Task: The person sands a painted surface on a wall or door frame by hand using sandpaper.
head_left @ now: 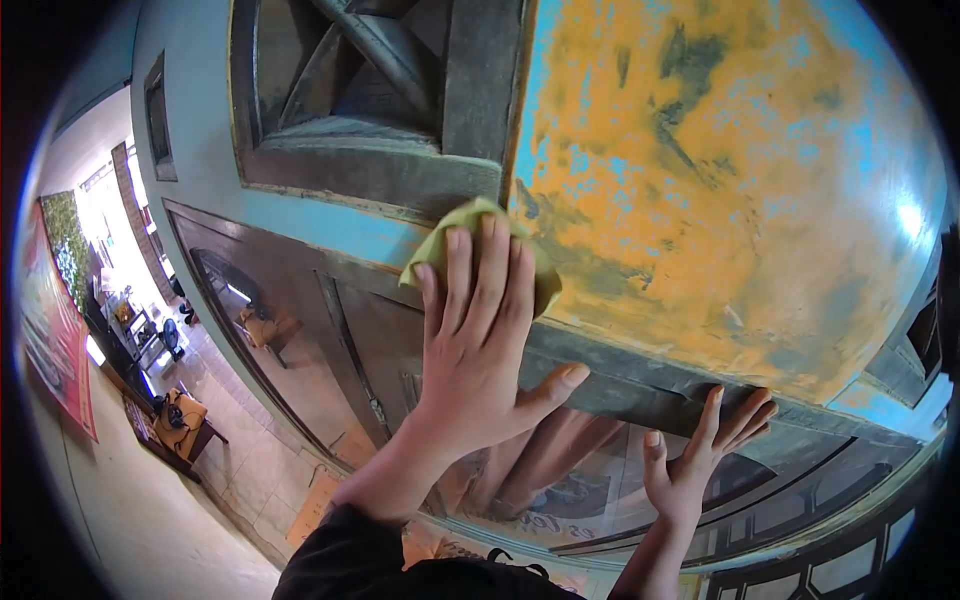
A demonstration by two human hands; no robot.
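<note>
While the yellow-green sheet [546,285] is pressed flat beneath the left hand [472,355], fingers outstretched, where the dark frame [475,120] meets the orange-patched panel [710,230], nothing is grasped by the right hand [685,475], spread at the dark rail [640,388]; rubbing is seemingly under way, and even pressure is probably called for next

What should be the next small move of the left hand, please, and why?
I would probably slide the yellow-green sheet a little to the right, onto the orange patch: the left hand holds it spread beneath its fingers, right at the patch's lower-left corner, and the surface there is blotched with blue and dark marks.
</note>
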